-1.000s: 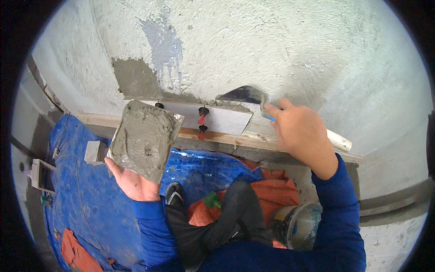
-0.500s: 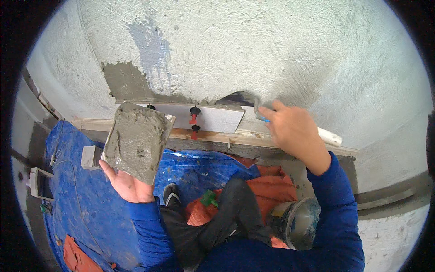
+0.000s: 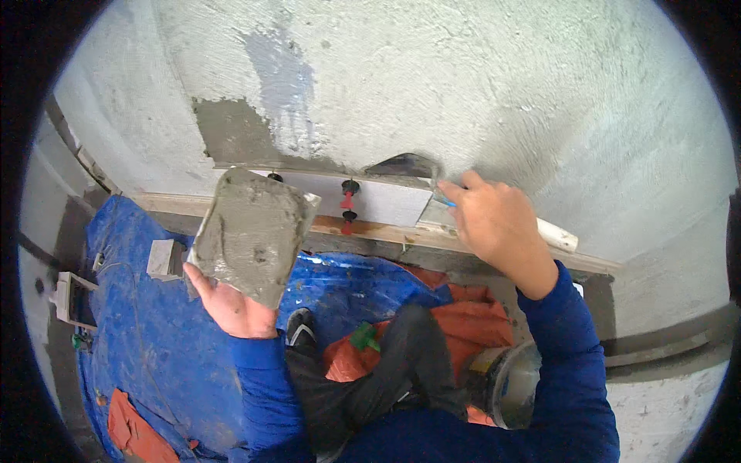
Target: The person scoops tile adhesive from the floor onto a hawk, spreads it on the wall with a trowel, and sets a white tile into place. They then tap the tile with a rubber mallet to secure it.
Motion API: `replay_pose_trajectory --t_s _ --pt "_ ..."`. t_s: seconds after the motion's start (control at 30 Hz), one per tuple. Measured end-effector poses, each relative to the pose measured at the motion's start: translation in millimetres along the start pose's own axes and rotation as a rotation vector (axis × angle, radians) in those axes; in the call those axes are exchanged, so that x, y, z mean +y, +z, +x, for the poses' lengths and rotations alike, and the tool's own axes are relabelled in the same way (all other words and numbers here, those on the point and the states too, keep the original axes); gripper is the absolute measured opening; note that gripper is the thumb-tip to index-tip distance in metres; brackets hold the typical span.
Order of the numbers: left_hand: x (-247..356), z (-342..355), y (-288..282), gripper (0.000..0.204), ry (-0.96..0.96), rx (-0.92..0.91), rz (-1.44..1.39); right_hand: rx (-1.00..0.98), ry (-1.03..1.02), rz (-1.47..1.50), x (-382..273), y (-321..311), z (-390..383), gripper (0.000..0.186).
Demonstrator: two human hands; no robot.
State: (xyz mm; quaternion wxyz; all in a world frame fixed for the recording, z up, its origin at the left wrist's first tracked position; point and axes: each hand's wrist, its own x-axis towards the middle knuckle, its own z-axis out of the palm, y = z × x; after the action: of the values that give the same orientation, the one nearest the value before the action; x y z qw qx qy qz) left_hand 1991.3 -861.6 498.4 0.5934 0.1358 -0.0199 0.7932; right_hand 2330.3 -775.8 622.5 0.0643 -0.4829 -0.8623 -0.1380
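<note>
My left hand (image 3: 239, 310) is under a squarish tile (image 3: 312, 202), fingers beneath it and thumb at its near left edge. Thick wet grey mortar (image 3: 251, 239) covers the tile's upward face; only pale edges show. My right hand (image 3: 498, 220) is closed around a trowel (image 3: 559, 235) with a white handle. Its dark metal blade (image 3: 403, 164) lies against the rough wall (image 3: 432, 77), just above a row of white tile (image 3: 394, 199). Black and red levelling clips (image 3: 350, 193) stick out from that row. Fresh mortar (image 3: 235, 135) sits on the wall to the left.
A wooden strip (image 3: 455, 235) runs beneath the tile row. Blue tarp (image 3: 154, 347) and orange sheeting (image 3: 475, 316) spread over the floor. By my right knee stands a bucket (image 3: 505, 386). Farther left are a pale block (image 3: 165, 259) and a white frame (image 3: 71, 299).
The view has shifted slightly, so the wall and the mortar-covered tile appear a little farther right. The trowel blade stays at nearly the same spot above the tile row; both grips are unchanged.
</note>
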Motion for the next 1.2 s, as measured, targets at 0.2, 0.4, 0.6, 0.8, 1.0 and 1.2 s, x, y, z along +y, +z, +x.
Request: replay_pose_trajectory --t_s 0.2,0.4,0.6,0.8,1.0,1.2 --pt "-14.4 -0.2 11.5 0.076 -0.059 0.069 -0.018 0.212 0.017 0.205 -18.3 -33.0 -34.1 0.039" --pt "-27.8 -1.4 29.9 0.077 -0.102 0.128 -0.018 0.279 -0.094 0.26 -30.0 -30.6 -52.2 0.046" --pt "-31.5 -2.0 40.1 0.076 -0.142 0.06 -0.029 0.377 -0.111 0.261 -28.4 -15.1 -45.2 0.048" --pt "-36.2 -10.5 40.3 0.075 -0.188 0.065 -0.007 0.477 -0.148 0.317 -29.2 -1.7 -39.7 0.046" --pt "-35.7 -13.8 37.8 0.075 -0.185 0.07 -0.071 0.532 -0.069 0.382 -35.6 -5.1 -37.1 0.041" --pt "-23.4 -10.7 37.8 0.075 -0.11 0.133 0.005 0.413 0.053 0.362 -25.4 -9.2 -50.2 0.04"
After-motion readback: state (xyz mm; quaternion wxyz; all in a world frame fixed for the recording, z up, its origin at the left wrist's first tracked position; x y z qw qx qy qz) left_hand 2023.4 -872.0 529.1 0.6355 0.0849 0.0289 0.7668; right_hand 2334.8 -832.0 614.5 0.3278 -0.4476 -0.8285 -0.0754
